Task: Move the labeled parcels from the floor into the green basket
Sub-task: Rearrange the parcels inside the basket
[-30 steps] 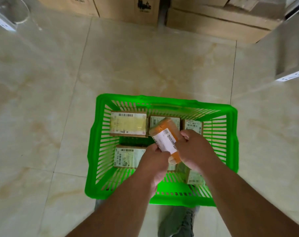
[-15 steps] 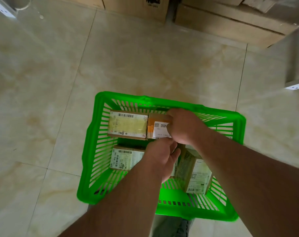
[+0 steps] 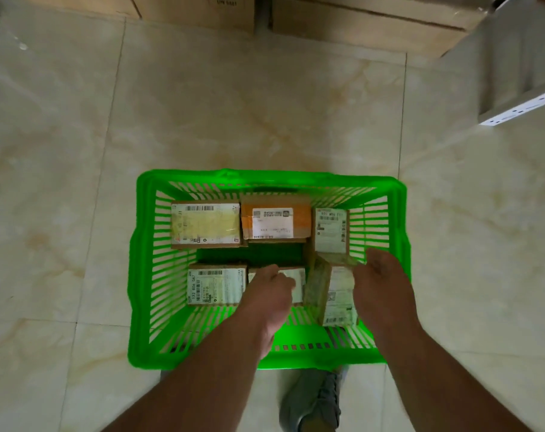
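Note:
The green basket (image 3: 143, 275) stands on the tiled floor and holds several labeled parcels. An orange-taped parcel (image 3: 275, 222) lies flat in the back row, between a yellow-labeled parcel (image 3: 205, 226) and a narrow white-labeled one (image 3: 331, 230). In the front row are a flat parcel (image 3: 216, 283), another (image 3: 297, 286) partly hidden under my left hand, and a tilted parcel (image 3: 330, 291) leaning at the right. My left hand (image 3: 269, 294) hovers with loosely curled fingers and holds nothing. My right hand (image 3: 380, 282) is relaxed right beside the tilted parcel; whether it touches is unclear.
Large cardboard boxes (image 3: 374, 23) line the far wall, with another (image 3: 202, 7) to their left. A white metal shelf edge (image 3: 520, 104) juts in at the right. My grey shoe (image 3: 314, 400) stands just behind the basket. Bare tiles surround the basket.
The orange-taped parcel went from both hands down into the basket's back row. Both hands have let go and pulled back toward the basket's front.

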`<state>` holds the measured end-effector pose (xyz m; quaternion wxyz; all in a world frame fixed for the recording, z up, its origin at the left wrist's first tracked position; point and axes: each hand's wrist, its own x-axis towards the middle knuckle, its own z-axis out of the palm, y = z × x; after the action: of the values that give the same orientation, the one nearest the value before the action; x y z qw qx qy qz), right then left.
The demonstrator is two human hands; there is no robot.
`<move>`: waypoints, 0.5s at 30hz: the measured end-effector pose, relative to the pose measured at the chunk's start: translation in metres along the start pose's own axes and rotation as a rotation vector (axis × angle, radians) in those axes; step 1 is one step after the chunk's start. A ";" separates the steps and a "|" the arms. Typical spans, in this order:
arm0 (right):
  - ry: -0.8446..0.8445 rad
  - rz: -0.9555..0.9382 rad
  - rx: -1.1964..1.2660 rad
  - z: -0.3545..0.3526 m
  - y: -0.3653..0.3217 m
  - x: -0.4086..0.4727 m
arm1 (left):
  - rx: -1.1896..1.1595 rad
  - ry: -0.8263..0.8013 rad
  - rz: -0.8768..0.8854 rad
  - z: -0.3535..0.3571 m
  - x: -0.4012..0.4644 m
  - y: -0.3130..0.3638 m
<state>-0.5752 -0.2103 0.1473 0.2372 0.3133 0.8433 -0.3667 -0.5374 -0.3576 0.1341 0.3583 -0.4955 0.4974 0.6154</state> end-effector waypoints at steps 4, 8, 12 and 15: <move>-0.080 0.215 -0.005 -0.009 0.045 -0.010 | 0.241 -0.019 0.037 0.018 -0.006 -0.014; -0.155 0.321 -0.030 0.007 0.077 -0.002 | 0.346 -0.024 0.095 0.036 -0.002 -0.026; -0.151 0.392 -0.009 0.013 0.089 0.011 | 0.421 -0.035 0.113 0.049 0.007 -0.038; -0.178 0.420 -0.022 0.017 0.095 0.022 | 0.465 -0.015 0.115 0.054 0.016 -0.043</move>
<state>-0.5208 -0.1648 0.0786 0.3854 0.4458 0.7391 -0.3263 -0.5144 -0.2953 0.1086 0.4305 -0.3660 0.6505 0.5074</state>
